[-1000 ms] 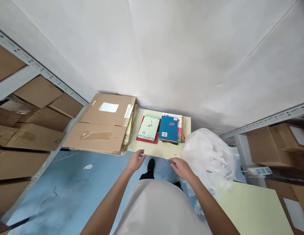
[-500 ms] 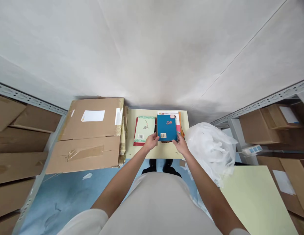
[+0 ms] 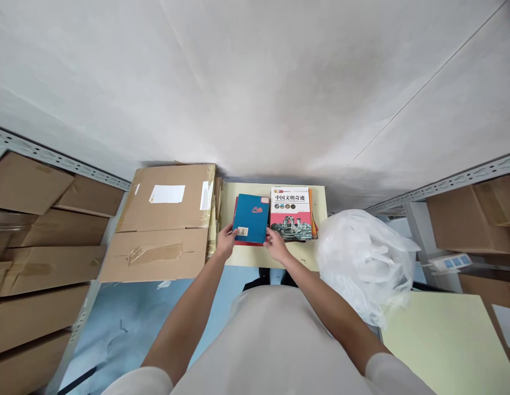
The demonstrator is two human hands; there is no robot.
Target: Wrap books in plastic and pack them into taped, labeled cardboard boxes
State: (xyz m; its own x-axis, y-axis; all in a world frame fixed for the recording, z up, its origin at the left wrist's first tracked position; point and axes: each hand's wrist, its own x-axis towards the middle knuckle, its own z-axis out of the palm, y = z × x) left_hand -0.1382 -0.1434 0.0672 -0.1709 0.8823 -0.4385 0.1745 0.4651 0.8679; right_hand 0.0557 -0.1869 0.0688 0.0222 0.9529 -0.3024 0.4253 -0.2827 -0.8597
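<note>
A blue book [image 3: 251,218] with a barcode label and a small orange figure is gripped at its lower corners. My left hand [image 3: 226,241] pinches the left corner and my right hand [image 3: 276,245] the right one. The book lies on or just above the left pile, covering the pale green book; the edge of a red book [image 3: 249,243] shows beneath it. To the right is another pile, topped by a white and pink book [image 3: 291,215] with Chinese lettering and a picture of ruins. Orange edges stick out under that one.
Both piles stand on a pale yellow table [image 3: 296,256]. Flattened cardboard boxes [image 3: 164,219] are stacked at its left, and a bundle of white plastic bags [image 3: 364,263] sits at its right. Shelves with cartons [image 3: 49,269] line both sides; a power strip [image 3: 450,262] hangs at right.
Both hands have carried the blue book from the right pile leftward over the left pile. The white and pink book is now uncovered, and the pale green book is hidden.
</note>
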